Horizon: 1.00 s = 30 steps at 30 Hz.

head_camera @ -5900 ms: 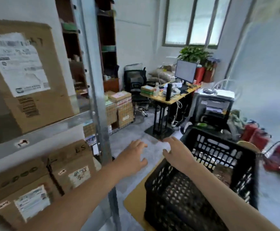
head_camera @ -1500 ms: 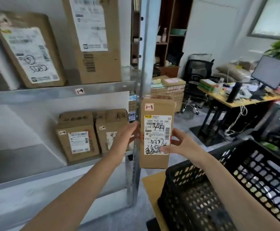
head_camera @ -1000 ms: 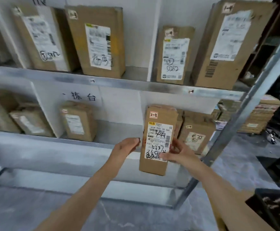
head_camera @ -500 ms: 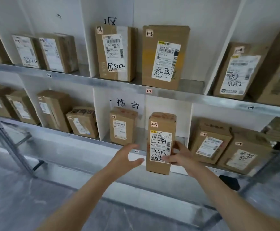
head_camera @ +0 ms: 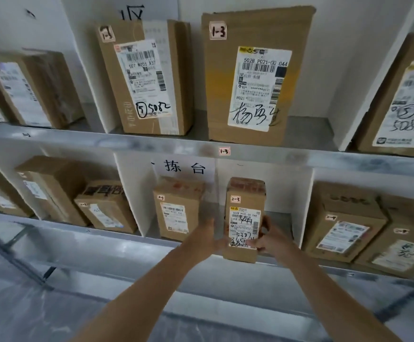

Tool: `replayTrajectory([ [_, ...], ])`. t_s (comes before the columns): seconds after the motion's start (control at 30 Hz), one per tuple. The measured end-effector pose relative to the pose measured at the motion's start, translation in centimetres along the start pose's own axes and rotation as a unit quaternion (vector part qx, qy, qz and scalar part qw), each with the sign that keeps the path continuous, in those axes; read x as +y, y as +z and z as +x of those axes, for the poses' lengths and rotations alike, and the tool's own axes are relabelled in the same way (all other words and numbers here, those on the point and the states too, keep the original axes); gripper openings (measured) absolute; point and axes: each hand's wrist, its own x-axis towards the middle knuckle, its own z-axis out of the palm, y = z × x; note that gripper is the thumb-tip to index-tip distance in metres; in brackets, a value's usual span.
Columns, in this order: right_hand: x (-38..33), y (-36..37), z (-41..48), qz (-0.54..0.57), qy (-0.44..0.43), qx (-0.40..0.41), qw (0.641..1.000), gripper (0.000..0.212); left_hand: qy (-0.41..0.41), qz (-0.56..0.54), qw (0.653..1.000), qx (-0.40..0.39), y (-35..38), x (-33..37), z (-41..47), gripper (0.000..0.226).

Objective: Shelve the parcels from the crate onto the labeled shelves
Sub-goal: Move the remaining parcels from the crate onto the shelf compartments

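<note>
Left hand (head_camera: 209, 234) back on parcel (head_camera: 245, 213), frame centre, gripping left edge; right hand (head_camera: 271, 241) grips right edge; placement on lower shelf (head_camera: 282, 218) judged near

Left hand (head_camera: 208, 236), right hand (head_camera: 272, 240): both bare; forearms bare (up to frame edge).

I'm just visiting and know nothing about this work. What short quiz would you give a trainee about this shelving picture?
1. True or false: the left hand and the right hand both touch the held parcel.
2. Its small sticker reads: A) 1-3 B) 2-3 C) 2-4.
3. Short answer: is the held parcel at the upper shelf or the lower shelf?
Key: 1 true; 2 B; 3 lower.
</note>
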Motion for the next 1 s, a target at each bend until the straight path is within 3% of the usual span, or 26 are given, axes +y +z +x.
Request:
replayTrajectory([
  [0.17,0.9,0.7,3.2,-0.066,-0.019,-0.006,0.998,0.1,0.001,-0.034,0.999,-0.018,1.1,-2.0,3.7,0.058],
  [0.57,2.2,2.1,5.0,-0.09,-0.028,0.035,0.995,0.096,0.021,-0.01,0.999,-0.023,1.7,-3.0,7.2,0.051],
  [0.77,2.8,1.7,4.2,-0.141,-0.015,0.045,0.989,0.082,0.027,-0.007,0.999,-0.022,1.7,-3.7,7.4,0.048],
  [0.9,4.4,0.7,3.1,-0.252,0.094,-0.01,0.963,0.083,0.005,0.049,0.997,-0.054,1.1,-5.4,7.1,0.052],
  [1.0,5.3,0.6,1.8,-0.299,0.155,-0.039,0.941,0.068,-0.003,0.098,0.993,-0.067,0.5,-6.5,6.6,0.055],
])
